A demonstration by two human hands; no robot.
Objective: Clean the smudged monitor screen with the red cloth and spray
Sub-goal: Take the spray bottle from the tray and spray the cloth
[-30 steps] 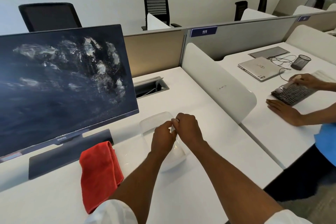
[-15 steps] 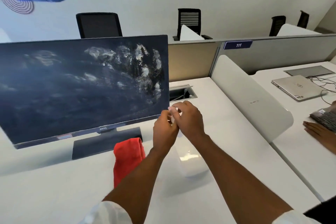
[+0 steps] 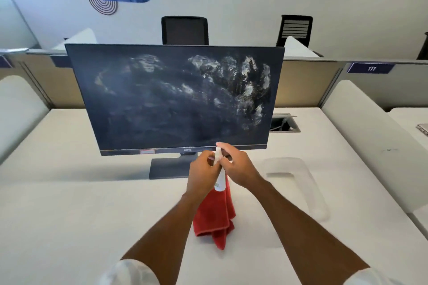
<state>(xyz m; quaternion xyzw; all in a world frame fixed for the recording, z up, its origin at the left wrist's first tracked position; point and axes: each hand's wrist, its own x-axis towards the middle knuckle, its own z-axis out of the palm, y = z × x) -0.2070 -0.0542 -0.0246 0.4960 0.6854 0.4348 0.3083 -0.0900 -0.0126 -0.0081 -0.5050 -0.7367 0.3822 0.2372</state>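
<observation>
A dark monitor [image 3: 176, 99] stands on the white desk, its screen covered in white smudges, thickest at the upper right. In front of its base I hold a small white spray bottle [image 3: 220, 180] with both hands. My left hand [image 3: 201, 172] and my right hand [image 3: 238, 166] are closed around its top, just below the monitor's bottom edge. The red cloth [image 3: 215, 220] lies crumpled on the desk right under the bottle, partly hidden by my left wrist.
A clear plastic container [image 3: 298, 183] sits on the desk to the right of my hands. White curved dividers [image 3: 370, 136] flank the desk on both sides. A cable hatch [image 3: 283, 122] opens behind the monitor's right edge. Black chairs stand beyond the partition.
My view has swung left, so the monitor now faces me head-on. Both hands lifted the spray bottle out of the container and moved over the red cloth.
</observation>
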